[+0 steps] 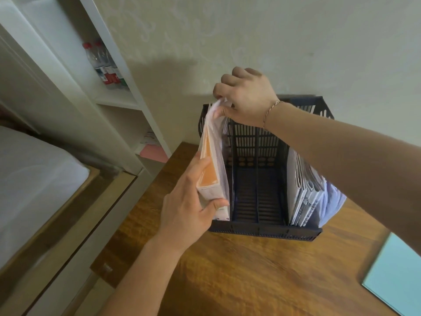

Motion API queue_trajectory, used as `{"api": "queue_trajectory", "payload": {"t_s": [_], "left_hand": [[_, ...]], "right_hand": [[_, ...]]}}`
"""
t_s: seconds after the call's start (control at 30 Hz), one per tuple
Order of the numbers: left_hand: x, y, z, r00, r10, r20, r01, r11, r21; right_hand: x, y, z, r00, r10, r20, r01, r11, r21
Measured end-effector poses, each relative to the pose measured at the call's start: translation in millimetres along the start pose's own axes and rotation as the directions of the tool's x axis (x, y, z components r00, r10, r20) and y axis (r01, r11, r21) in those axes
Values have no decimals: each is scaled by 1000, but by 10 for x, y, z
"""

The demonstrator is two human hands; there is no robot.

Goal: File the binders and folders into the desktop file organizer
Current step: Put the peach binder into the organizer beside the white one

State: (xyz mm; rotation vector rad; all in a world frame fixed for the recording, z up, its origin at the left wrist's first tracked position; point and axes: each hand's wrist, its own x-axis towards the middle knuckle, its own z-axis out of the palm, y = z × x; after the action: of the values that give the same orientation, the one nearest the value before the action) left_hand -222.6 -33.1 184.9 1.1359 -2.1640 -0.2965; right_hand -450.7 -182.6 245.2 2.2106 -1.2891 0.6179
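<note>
Folders are going into the leftmost slot of the organizer [264, 231], and both hands are on one bundle there. Left hand [184, 208] grips the near lower end of the orange folder [210, 169], thumb up its side and fingers curled beneath, closed on it. Right hand [243, 96] reaches over the rack and pinches the folder's clear top edge between thumb and fingertips, the other fingers folded in. That folder stands tilted, its top leaning left over the rack's side wall, its bottom low in the slot next to other pale sheets; whether it touches the floor is hidden. Step in hand, as I judge it: seating this folder upright. Next move calls for tipping the top rightward to square it with the divider, then sliding it down and back before letting go. Two middle slots stand bare; the rightmost holds a stack of grey binders [307, 192]. On the desk [239, 281], near right, lies a blue folder [398, 274], not yet filed
</note>
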Motion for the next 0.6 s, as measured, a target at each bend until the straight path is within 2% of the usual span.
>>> {"api": "queue_trajectory", "payload": {"t_s": [0.13,0.23,0.5,0.6], "left_hand": [[34,-133,-72,1000,5,15,-4,998,-67],[76,-195,-38,998,53,-27,-53,999,2],[149,-292,-11,995,-76,-58,74,997,-28],[167,-336,-19,994,-94,-54,92,994,-53]], "right_hand": [[-2,41,34,997,17,71,-17,1000,5],[68,17,56,986,4,168,-7,1000,16],[225,-50,249,969,3,249,-2,1000,-5],[282,-61,276,961,-29,276,41,998,-40]]}}
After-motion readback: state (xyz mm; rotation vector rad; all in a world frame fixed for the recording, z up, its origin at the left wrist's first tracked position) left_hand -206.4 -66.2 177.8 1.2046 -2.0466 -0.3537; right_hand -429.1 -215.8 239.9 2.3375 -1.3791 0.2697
